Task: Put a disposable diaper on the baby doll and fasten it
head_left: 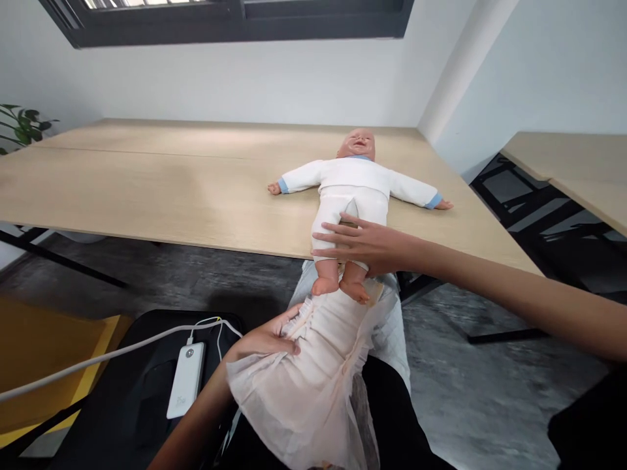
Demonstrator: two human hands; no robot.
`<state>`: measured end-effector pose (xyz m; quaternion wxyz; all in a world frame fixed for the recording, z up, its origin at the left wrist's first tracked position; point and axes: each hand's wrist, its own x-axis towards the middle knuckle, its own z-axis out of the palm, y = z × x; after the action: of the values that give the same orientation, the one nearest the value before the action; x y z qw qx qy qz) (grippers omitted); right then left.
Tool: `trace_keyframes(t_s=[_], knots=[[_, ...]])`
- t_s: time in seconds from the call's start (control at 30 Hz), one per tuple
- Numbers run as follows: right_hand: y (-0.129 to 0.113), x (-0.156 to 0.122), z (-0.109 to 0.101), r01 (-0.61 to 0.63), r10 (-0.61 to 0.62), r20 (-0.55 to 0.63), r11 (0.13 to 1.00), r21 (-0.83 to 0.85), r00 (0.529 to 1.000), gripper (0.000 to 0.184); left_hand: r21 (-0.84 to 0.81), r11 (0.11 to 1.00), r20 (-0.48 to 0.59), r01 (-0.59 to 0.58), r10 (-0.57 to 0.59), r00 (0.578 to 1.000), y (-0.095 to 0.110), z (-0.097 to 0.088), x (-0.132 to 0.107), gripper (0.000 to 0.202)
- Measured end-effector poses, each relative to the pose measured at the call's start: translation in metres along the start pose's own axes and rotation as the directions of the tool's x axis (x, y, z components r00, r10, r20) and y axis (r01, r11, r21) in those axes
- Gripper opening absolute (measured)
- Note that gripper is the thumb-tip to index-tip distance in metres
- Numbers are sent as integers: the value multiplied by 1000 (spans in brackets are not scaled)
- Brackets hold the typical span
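A baby doll (355,186) in a white suit with blue cuffs lies on its back on the wooden table (171,189), arms spread, feet hanging over the near edge. My right hand (362,245) wraps around the doll's lower legs just above the feet. Below the table edge, a white diaper (318,372) is spread over my lap. My left hand (269,339) pinches the diaper's left edge near its gathered waistband.
A white power bank (185,380) with a white cable (98,356) lies on a black bag (132,391) at the lower left. A yellow surface (44,352) sits beside it. A second table (578,170) stands at the right. A plant (22,127) shows at the far left.
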<state>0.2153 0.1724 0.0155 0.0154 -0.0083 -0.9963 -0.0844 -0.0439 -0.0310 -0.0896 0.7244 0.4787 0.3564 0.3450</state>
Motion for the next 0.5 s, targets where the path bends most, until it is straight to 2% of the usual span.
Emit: trace_keyframes(t_s=[0.07,0.13,0.27,0.4,0.5], knots=[[3,6,0,46,-40,64,995,-92,997,113,-126,988,-45,93,-99,994,-2,-1,-1,73],[3,8,0,76,-56,110,979,-189,992,112,-182,971,-53,154,-166,985,-3,-2,-2,77],[2,9,1,162,-132,115,937,-309,985,98,-191,963,-55,190,-203,978,-1,-3,-1,70],[-1,9,6,256,-232,113,912,-321,966,104,-180,961,-82,211,-229,970,-2,-6,1,73],[-8,12,7,284,-261,113,899,-332,959,94,-147,965,-104,219,-236,966,-6,-8,2,75]])
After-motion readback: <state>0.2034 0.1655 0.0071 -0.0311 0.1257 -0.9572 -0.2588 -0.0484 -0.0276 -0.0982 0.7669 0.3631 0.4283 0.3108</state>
